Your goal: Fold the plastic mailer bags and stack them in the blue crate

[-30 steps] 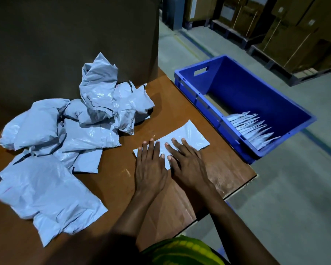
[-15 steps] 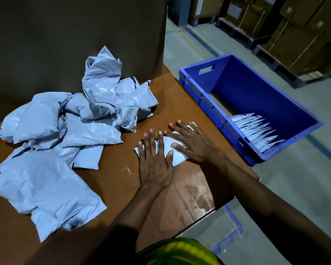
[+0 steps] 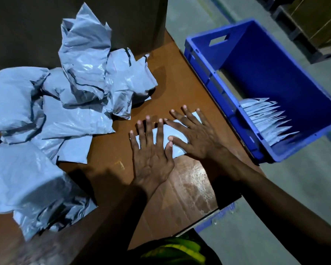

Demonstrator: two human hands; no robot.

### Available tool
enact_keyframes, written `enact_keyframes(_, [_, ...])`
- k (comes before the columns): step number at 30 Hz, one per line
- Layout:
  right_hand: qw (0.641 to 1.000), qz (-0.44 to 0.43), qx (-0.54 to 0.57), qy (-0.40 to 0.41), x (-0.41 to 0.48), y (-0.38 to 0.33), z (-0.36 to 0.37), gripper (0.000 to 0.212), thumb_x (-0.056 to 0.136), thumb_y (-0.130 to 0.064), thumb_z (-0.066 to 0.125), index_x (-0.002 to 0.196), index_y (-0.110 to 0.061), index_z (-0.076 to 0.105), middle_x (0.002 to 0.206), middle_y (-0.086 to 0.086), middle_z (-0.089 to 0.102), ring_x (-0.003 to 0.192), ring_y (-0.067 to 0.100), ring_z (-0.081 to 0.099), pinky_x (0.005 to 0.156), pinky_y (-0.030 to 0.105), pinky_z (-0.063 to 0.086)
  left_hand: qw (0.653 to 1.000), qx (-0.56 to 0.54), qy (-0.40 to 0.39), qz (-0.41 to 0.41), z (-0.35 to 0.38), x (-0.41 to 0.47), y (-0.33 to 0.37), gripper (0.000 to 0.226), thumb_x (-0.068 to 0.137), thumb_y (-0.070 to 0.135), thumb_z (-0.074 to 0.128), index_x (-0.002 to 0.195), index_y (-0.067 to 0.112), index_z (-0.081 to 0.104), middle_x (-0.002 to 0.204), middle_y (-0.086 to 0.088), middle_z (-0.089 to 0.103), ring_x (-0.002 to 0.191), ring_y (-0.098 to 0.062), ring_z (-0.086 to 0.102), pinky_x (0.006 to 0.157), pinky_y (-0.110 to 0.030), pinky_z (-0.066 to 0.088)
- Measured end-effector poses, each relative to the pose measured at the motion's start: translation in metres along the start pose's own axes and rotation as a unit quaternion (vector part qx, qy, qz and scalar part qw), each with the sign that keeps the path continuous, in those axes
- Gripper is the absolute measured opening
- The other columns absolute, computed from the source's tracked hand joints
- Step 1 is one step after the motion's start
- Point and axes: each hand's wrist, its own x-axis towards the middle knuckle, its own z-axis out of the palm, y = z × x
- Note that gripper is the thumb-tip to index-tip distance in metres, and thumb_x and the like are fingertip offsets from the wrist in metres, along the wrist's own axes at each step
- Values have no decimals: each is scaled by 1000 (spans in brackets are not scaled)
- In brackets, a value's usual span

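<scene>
Just the one wide-angle camera here, up on the person's head and tipped forward and down, so it looks across the brown table (image 3: pixel 107 165) from its near edge with both forearms coming in from the bottom of the frame. It sits close in: the left hand (image 3: pixel 151 150) and right hand (image 3: pixel 197 138) land about mid-frame, the pile of grey bags (image 3: pixel 80 73) fills the left side, and the blue crate (image 3: pixel 275 77) is seen from above off the table's right edge. The grey floor (image 3: pixel 304 188) and some cardboard boxes (image 3: pixel 317 20) sneak in on the right.
</scene>
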Motion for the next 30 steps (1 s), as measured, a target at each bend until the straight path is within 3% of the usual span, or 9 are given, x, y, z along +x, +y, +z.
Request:
enact_keyframes(12, [1000,6,-18,-22,-14,-7,-1,63,105,-68,31,163,-45,23,174,-9,12,162,23,-2,128,55,11,1000,-9,-15,1,-2,-13,-9,66,109,56,20,167,28,5,173,-13,-8,160,-33,-10,127,-58,7])
enact_keyframes(19, [999,17,-4,29,-18,-12,6,59,106,-67,33,159,-43,37,172,-5,22,162,26,7,126,56,18,1000,-8,-3,-11,-3,-13,-3,63,110,53,26,166,29,11,174,-12,-1,160,-33,-4,127,-59,8])
enact_keyframes(26, [993,30,40,-104,-7,-7,-12,60,104,-75,18,161,-56,12,174,-15,2,160,14,-14,128,56,-5,998,-8,-50,30,-7,-7,-11,67,108,56,23,167,28,10,173,-16,-1,160,-37,-4,125,-64,3])
enact_keyframes(28, [987,32,77,-135,-5,-4,-17,63,101,-78,15,160,-57,10,174,-17,-2,158,10,-19,127,55,-9,995,-22,-98,30,-11,-3,-14,70,105,62,14,166,31,2,173,-14,-7,159,-36,-11,125,-63,-5])
enact_keyframes(30, [976,38,155,-147,-4,-1,-27,66,100,-79,29,161,-54,19,174,-16,6,159,8,-12,127,56,-8,983,-36,-174,36,-21,4,-20,72,104,67,12,164,35,-12,171,-12,-20,156,-35,-23,122,-63,-14])
